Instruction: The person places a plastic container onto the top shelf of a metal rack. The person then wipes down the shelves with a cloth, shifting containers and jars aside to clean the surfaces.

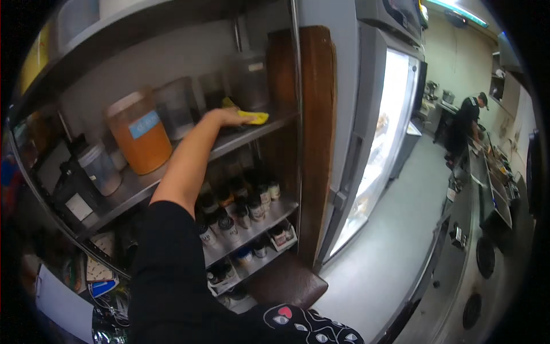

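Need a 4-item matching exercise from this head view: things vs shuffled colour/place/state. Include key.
Things
1. cloth
2. blue-labelled container
3. upright refrigerator
4. wooden board

Descriptions
A. brightly lit inside
B. brown, standing against the end of the metal shelving
C. yellow, in the left hand
D. orange, on the same shelf level that the hand reaches

Pairs: 1-C, 2-D, 3-A, 4-B
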`<state>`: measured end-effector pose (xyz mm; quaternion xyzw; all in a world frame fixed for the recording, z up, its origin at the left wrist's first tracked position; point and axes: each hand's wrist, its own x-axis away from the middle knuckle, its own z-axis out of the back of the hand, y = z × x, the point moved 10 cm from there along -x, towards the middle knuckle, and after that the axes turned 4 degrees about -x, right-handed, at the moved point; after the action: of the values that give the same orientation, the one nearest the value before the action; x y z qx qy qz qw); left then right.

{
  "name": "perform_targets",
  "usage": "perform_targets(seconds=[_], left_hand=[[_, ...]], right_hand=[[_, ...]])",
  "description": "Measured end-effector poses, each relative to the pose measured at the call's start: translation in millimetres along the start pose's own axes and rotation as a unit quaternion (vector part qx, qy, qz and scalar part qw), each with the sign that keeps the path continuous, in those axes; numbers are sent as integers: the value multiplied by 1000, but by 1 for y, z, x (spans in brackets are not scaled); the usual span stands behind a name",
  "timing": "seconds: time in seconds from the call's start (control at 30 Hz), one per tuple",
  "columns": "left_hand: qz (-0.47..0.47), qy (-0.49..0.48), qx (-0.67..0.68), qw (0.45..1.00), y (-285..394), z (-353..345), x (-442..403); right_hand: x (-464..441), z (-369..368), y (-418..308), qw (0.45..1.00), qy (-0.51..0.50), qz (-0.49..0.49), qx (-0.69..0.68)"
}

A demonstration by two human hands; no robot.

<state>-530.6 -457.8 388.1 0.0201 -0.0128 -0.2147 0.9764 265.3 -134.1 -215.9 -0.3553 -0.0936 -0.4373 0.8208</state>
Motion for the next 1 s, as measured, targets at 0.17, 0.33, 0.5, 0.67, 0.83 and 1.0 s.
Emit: perform_targets(seconds=[0.17,0.33,0.5,0.67,0.83,1.0], left_hand=[[-124,91,54,987,66,11,43],[-255,164,177,936,183,22,118],[-411,100,226,877,284,22,208],[-413,339,40,844,228,132,273],[-213,479,24,851,115,205,360],[-18,484,92,870,19,159,444]], right_hand=[[-162,39,-96,968,59,240,-45],[-66,202,-531,835,-150,356,-392],[8,293,-715,583,-150,534,-593],[106,400,-803,529,152,713,-435],[221,521,-895,308,393,780,-376],[288,543,-1006,258,502,790,-238]])
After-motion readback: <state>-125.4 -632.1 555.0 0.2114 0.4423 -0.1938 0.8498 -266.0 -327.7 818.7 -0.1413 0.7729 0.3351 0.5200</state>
